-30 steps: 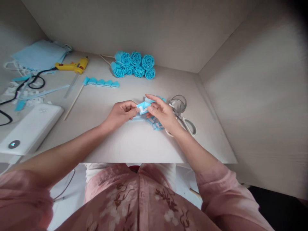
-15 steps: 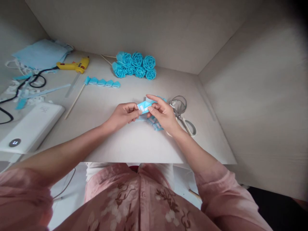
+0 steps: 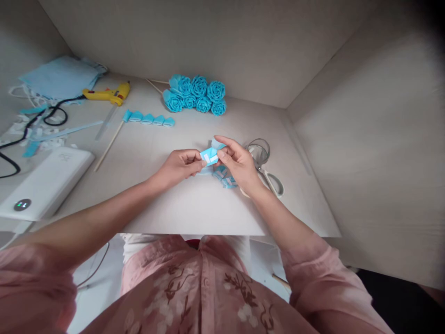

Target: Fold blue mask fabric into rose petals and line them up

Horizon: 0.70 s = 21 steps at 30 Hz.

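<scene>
On my left lies a white, rounded rectangular power bank [image 3: 47, 183] with a lit display, then a yellow plastic glue gun [image 3: 109, 94] behind it. Next comes a thin wooden stick [image 3: 110, 147], a row of blue folded petals [image 3: 149, 119] running rightward from its tip. My left hand [image 3: 179, 166] pinches the left end of a small, folded bright-blue piece with white strips [image 3: 209, 157], held over the table before me; my right hand [image 3: 239, 162] grips its other end. Beside that hand lie white-handled metal scissors [image 3: 274, 184].
</scene>
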Tool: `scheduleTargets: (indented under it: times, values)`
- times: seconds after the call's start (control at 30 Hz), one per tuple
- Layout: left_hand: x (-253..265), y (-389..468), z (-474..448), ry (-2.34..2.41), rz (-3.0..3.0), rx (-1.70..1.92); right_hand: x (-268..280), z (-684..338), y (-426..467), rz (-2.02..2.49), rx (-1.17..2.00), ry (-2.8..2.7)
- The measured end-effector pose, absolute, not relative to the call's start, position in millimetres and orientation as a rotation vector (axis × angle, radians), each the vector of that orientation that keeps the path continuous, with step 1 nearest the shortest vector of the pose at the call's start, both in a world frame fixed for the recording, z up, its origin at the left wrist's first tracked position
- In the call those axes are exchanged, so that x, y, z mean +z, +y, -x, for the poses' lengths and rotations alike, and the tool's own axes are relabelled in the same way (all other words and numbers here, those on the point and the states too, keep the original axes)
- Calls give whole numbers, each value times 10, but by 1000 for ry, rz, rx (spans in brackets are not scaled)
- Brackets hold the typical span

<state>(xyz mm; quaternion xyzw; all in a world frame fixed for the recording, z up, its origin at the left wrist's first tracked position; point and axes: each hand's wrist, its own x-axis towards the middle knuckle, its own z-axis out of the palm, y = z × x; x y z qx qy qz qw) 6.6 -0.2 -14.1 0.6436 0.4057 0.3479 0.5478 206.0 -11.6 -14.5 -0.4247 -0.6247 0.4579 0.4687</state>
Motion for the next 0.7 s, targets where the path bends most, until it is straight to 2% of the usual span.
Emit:
scheduleTargets:
  times: [0.7]
  values:
    - [-124,-43,-96,926,-1613,848,-114,-2000,-148,995,1089,-1694]
